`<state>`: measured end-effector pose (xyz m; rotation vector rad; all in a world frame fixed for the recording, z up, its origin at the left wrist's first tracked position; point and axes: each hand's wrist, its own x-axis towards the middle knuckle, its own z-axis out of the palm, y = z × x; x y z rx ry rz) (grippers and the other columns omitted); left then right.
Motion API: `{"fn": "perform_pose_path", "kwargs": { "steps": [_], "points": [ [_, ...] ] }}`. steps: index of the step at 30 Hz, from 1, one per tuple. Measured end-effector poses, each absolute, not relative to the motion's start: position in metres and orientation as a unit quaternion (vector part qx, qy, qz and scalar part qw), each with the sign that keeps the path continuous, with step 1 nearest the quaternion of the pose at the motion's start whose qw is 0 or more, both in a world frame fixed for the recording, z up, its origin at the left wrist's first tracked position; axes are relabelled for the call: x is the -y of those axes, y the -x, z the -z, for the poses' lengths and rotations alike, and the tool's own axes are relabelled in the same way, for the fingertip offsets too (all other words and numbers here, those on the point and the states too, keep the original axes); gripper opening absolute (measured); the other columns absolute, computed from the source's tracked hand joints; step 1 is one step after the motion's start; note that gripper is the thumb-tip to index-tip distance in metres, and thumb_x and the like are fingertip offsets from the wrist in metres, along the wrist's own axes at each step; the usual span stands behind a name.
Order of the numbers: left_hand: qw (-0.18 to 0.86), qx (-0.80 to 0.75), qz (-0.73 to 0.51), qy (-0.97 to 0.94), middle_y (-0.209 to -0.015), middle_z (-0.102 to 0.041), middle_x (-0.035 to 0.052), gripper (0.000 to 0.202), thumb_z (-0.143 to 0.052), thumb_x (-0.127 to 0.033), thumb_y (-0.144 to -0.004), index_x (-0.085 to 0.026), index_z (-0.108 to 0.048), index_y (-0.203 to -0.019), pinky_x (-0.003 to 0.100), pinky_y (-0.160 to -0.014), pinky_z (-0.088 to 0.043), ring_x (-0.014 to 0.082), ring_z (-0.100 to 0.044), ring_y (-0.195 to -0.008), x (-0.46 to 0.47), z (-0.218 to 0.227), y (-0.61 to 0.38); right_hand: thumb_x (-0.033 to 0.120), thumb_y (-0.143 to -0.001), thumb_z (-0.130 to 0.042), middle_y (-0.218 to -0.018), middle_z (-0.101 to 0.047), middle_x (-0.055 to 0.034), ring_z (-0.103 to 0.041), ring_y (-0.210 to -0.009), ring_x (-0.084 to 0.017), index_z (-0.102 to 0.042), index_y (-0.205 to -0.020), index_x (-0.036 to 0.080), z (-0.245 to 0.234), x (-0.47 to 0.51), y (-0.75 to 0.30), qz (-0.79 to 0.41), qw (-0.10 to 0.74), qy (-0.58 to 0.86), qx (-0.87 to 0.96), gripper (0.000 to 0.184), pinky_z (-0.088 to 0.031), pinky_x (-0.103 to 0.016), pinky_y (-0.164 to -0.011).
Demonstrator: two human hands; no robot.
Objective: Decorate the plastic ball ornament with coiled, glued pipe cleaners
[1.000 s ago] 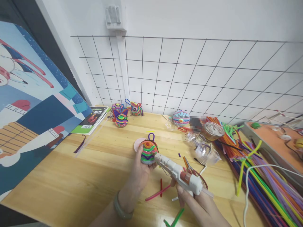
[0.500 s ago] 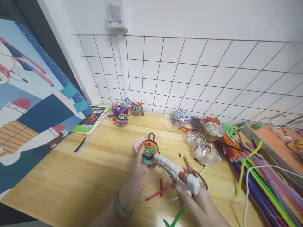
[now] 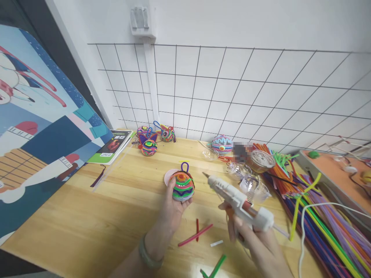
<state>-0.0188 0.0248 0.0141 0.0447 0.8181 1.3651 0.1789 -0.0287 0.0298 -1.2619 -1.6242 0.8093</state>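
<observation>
My left hand [image 3: 174, 208] is closed around a round ornament [image 3: 183, 187] covered in wavy coloured stripes, with a purple loop on top. Behind the ornament, a pale round disc [image 3: 168, 177] partly shows on the table. My right hand [image 3: 249, 235] grips a white glue gun [image 3: 236, 199], its nozzle pointing up and left, apart from the ornament. A clear glue stick [image 3: 281, 231] pokes out of the gun's rear. Cut pieces of pipe cleaner lie between and below my hands, among them a pink one [image 3: 189, 238] and a green one [image 3: 218, 266].
Finished striped ornaments [image 3: 148, 146] stand at the back left, another striped ball [image 3: 222, 144] near the wall. Clear plastic half-shells [image 3: 251, 185] sit to the right. Bundles of pipe cleaners [image 3: 327, 227] fill the right side, crossed by a white cord [image 3: 302, 231]. A picture board [image 3: 58, 127] leans at left.
The glue gun in my right hand has moved away from the ornament, to the right and slightly up. My left hand with the ornament has stayed almost still.
</observation>
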Motion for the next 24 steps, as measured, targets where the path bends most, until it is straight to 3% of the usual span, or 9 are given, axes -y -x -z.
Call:
{"fn": "perform_pose_path", "kwargs": {
  "steps": [4, 7, 11, 17, 21, 24],
  "points": [
    [0.701, -0.351, -0.62, -0.027, -0.09, -0.07, 0.0057, 0.033, -0.065, -0.041, -0.08, -0.021, -0.062, -0.106, 0.03, -0.066, -0.046, 0.0191, -0.066, -0.073, -0.023, -0.014, 0.018, 0.042, -0.094, -0.044, -0.061, -0.059, -0.0006, -0.057, -0.053, -0.018, -0.063, -0.101, 0.016, -0.023, 0.005, -0.19, -0.248, 0.405, 0.558, 0.681, 0.033, -0.049, -0.029, -0.052],
    [0.713, -0.321, -0.622, -0.039, -0.095, -0.071, 0.0067, 0.032, -0.065, -0.039, -0.08, -0.021, -0.063, -0.106, 0.031, -0.069, -0.047, 0.0202, -0.066, -0.079, -0.02, -0.014, 0.016, 0.036, -0.092, -0.047, -0.092, -0.066, -0.0095, -0.065, -0.084, -0.024, -0.062, -0.107, 0.016, -0.008, -0.016, -0.193, -0.13, 0.331, 0.547, 0.758, 0.029, -0.053, -0.036, -0.074],
    [0.732, -0.281, -0.618, -0.057, -0.1, -0.072, 0.0092, 0.034, -0.068, -0.04, -0.077, -0.017, -0.066, -0.103, 0.035, -0.078, -0.049, 0.0233, -0.065, -0.093, -0.016, -0.018, 0.015, 0.025, -0.087, -0.049, -0.101, -0.063, -0.013, -0.065, -0.084, -0.025, -0.061, -0.11, 0.015, 0.022, -0.033, -0.187, -0.08, 0.268, 0.544, 0.791, 0.027, -0.054, -0.038, -0.076],
    [0.736, -0.282, -0.611, -0.074, -0.104, -0.072, 0.0099, 0.04, -0.074, -0.042, -0.071, -0.017, -0.068, -0.101, 0.041, -0.089, -0.049, 0.0283, -0.061, -0.108, -0.016, -0.02, 0.015, 0.015, -0.081, -0.054, -0.092, -0.064, -0.0114, -0.065, -0.081, -0.025, -0.064, -0.097, 0.016, 0.043, -0.038, -0.18, -0.061, 0.24, 0.536, 0.807, 0.02, -0.054, -0.037, -0.074],
    [0.717, -0.301, -0.621, -0.096, -0.106, -0.071, 0.0102, 0.042, -0.074, -0.041, -0.07, -0.017, -0.067, -0.104, 0.042, -0.088, -0.049, 0.0285, -0.062, -0.106, -0.015, -0.018, 0.012, 0.028, -0.085, -0.059, -0.111, -0.062, -0.0155, -0.061, -0.097, -0.031, -0.064, -0.106, 0.019, 0.019, -0.028, -0.185, -0.045, 0.24, 0.537, 0.808, 0.024, -0.05, -0.047, -0.082],
    [0.698, -0.319, -0.625, -0.144, -0.107, -0.07, 0.0121, 0.043, -0.074, -0.042, -0.07, -0.016, -0.067, -0.104, 0.041, -0.087, -0.05, 0.0283, -0.062, -0.103, -0.013, -0.017, 0.009, 0.033, -0.09, -0.056, -0.111, -0.062, -0.0123, -0.06, -0.103, -0.027, -0.06, -0.11, 0.021, -0.012, -0.012, -0.179, -0.11, 0.313, 0.488, 0.807, 0.023, -0.05, -0.041, -0.084]
  ]
}}
